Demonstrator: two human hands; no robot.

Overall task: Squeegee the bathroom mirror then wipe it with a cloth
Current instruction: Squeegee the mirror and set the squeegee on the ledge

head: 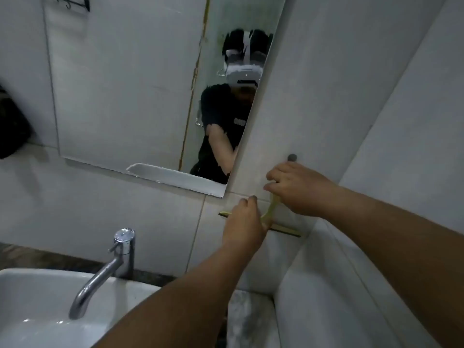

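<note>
Scanning left to right: glossy mirror (120, 96); my left hand (244, 222) curled over the yellow-green T-shaped squeegee (270, 214), blade lengthwise against tile below-right of the mirror, handle pointing up into my closed right hand (298, 189).

— What do you have low on your left?
— A white sink (30, 292); a chrome tap (110, 267) stands behind its rim, spout curving down over the basin, lever knob on top.
— And around it?
— Pale wall tiles (351, 71) ahead of you; a small grey wall knob (292, 157) at right; a black wire hook rack (75, 3) at top left; something dark (12, 124) at your far left edge, too blurred to name.
</note>
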